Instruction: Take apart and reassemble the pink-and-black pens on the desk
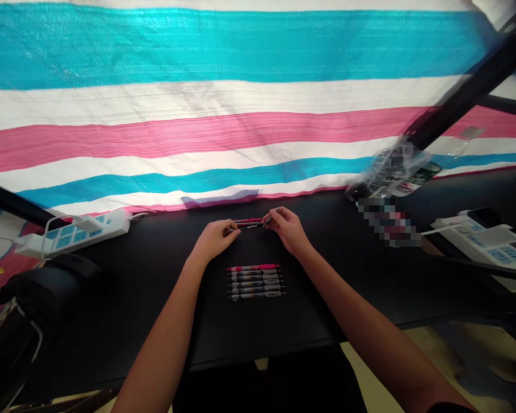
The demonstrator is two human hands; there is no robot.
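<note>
Two bare forearms reach forward over a black worktop, and the hands meet near the middle of its far edge. The left hand and the right hand hold a small bundle of pens level between them, with a pink barrel on the far side and darker barrels beside it. How many pens are in it is too small to tell. The left fingers are together on one end of the bundle, and the right fingers pinch the other end, so both hands are clamped on it. I cannot tell if the bundle touches the worktop or is held just above it.

Just nearer to the person, a row of pens lies flat on the worktop, side by side and parallel. A pink pen is at the far side of this row, and the others have darker printed barrels. The hands do not touch the row.

Near the left part of the far edge lies a white power strip, and another power strip lies at the right end. A crumpled clear plastic bottle lies near the far right edge, beside a pixelated patch that hides what is under it. A black bag sits beyond the left edge, and a striped tarpaulin hangs behind the worktop.
</note>
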